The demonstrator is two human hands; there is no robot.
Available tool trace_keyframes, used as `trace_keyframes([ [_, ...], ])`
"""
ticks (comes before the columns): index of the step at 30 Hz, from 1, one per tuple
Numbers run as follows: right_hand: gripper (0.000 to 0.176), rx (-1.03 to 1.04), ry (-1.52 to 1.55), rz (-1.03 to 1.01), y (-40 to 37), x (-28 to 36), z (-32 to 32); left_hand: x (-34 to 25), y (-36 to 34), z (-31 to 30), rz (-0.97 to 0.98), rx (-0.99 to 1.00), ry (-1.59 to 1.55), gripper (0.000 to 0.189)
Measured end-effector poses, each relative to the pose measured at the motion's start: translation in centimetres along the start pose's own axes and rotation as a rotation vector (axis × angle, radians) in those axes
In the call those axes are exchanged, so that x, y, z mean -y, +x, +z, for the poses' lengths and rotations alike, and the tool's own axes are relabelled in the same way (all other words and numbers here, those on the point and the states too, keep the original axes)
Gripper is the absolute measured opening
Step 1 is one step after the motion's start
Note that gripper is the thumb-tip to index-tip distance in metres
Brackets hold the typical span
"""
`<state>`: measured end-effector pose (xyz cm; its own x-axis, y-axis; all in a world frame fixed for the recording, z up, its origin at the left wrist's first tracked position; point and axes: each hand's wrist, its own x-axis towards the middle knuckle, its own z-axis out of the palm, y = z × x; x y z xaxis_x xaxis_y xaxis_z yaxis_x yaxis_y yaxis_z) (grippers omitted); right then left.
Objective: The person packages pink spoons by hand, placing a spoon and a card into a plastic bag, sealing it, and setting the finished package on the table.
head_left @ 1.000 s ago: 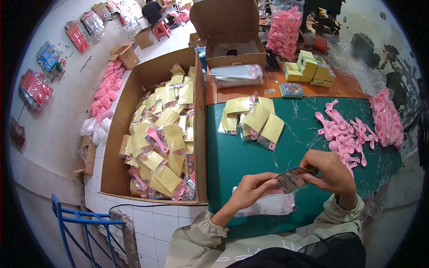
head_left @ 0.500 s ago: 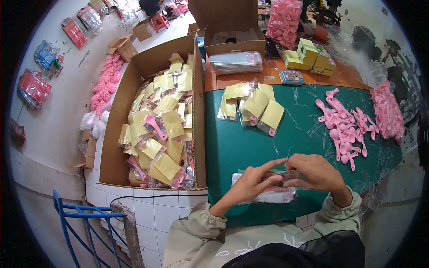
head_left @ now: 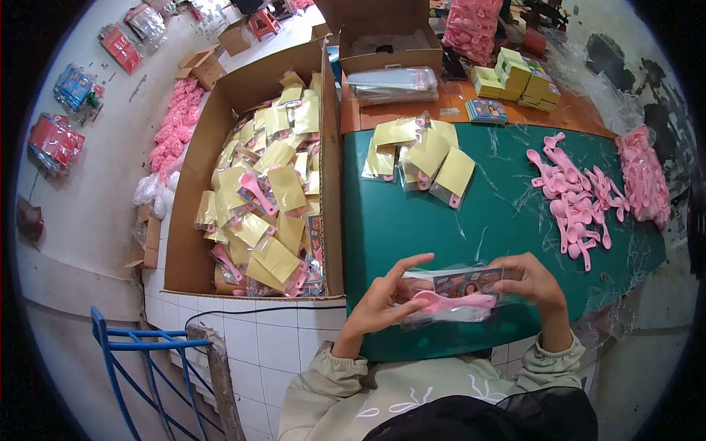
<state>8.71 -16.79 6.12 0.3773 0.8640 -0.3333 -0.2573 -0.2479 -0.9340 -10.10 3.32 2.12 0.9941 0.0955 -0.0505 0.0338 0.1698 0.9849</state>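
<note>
Near the front edge of the green table, a clear plastic bag (head_left: pixel 476 285) lies between my two hands. A printed picture card (head_left: pixel 465 281) shows in it, with a pink plastic spoon (head_left: pixel 456 301) lengthwise along the card's lower edge. My left hand (head_left: pixel 386 298) grips the left end, thumb at the spoon's bowl and index finger stretched out above. My right hand (head_left: pixel 531 281) pinches the right end, thumb over the card by the spoon's handle. A pile of flat clear bags (head_left: pixel 448 316) is partly visible beneath.
Filled bags with yellow backs (head_left: pixel 428 154) lie farther up the table. Loose pink spoons (head_left: pixel 577 195) spread at the right beside a full bag of spoons (head_left: pixel 641 180). A large carton (head_left: pixel 334 184) of filled packets stands at the left. Card stacks (head_left: pixel 511 77) sit at the back.
My hands have moved apart to the bag's two ends. The card and spoon, mostly hidden before, now face up in view. The camera view has shifted slightly.
</note>
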Motion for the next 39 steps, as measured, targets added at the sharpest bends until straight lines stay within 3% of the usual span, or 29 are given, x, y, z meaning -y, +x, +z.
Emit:
trace_keyframes([
  [4,0.015,-0.038,-0.107,-0.01,-0.3,-0.9,0.1,-0.5,0.2,0.6,0.024,0.049,-0.017,0.072],
  [7,0.014,-0.103,-0.26,-0.077,-0.4,-0.7,0.3,-1.0,0.4,1.0,-0.018,0.072,0.215,0.076],
  [10,0.017,-0.282,-0.486,-0.277,-0.2,-0.9,1.2,1.2,0.5,2.3,0.097,-0.343,0.473,0.071],
  [11,0.021,-0.355,-0.565,-0.364,-0.1,-1.0,1.6,1.9,0.2,2.7,0.035,-0.337,0.359,0.07],
  [14,0.034,-0.024,-0.619,-0.435,0.0,-0.3,3.7,2.5,-1.3,3.6,-0.134,-0.235,0.046,0.057],
  [17,0.043,0.272,-0.881,-0.404,-0.3,-1.7,4.5,4.1,-2.5,4.2,-0.236,-0.207,-0.346,0.055],
  [18,0.037,0.277,-0.859,-0.33,-0.3,-2.1,4.7,4.2,-3.0,4.5,-0.255,-0.2,-0.359,0.054],
  [24,0.025,0.101,-0.924,-0.478,1.7,-4.3,6.6,4.5,-3.9,4.6,-0.25,-0.324,-0.29,0.055],
  [27,0.021,0.075,-0.875,-0.44,2.8,-5.2,7.7,4.0,-3.7,4.5,-0.249,-0.365,-0.218,0.054],
  [33,0.017,0.22,-0.729,-0.287,3.2,-4.5,7.7,4.1,-3.9,4.5,-0.218,-0.323,-0.219,0.052],
  [36,0.019,0.196,-0.849,-0.568,3.0,-4.9,7.6,3.7,-3.5,4.3,-0.238,-0.342,-0.403,0.053],
  [39,0.02,0.136,-0.999,-0.726,2.8,-4.8,7.9,3.6,-3.1,4.2,-0.293,-0.323,-0.471,0.053],
])
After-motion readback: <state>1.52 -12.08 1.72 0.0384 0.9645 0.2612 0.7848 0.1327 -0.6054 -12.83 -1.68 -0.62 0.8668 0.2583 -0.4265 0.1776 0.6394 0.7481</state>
